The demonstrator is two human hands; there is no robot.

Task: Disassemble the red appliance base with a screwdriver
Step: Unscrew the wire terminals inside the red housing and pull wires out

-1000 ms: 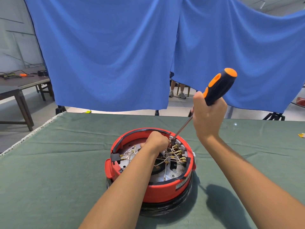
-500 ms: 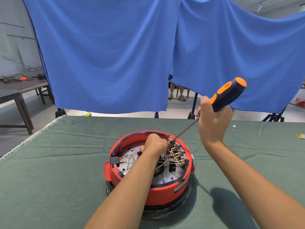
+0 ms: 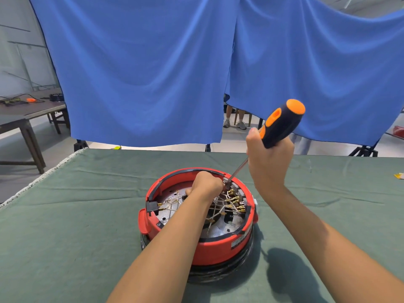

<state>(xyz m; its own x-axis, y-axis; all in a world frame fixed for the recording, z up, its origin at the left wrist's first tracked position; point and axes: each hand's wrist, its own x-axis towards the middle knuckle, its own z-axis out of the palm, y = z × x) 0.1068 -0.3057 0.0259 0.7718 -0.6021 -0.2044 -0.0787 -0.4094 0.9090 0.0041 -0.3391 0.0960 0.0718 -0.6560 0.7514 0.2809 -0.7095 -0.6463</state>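
Our right hand [image 3: 270, 165] gripped the orange-and-black screwdriver [image 3: 279, 125]; our left hand [image 3: 206, 185] was curled inside the round red appliance base [image 3: 209, 246], steadying its tip. It might slip and poke those wires.

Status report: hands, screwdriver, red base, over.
Right hand grips screwdriver, tip inside red appliance base. Left hand fisted beside tip. Wires crowd the tip.

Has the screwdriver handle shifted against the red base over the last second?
Yes. The screwdriver, gripped by the right hand, swung its handle rightward, away from the red base, while the tip stayed inside the far rim.
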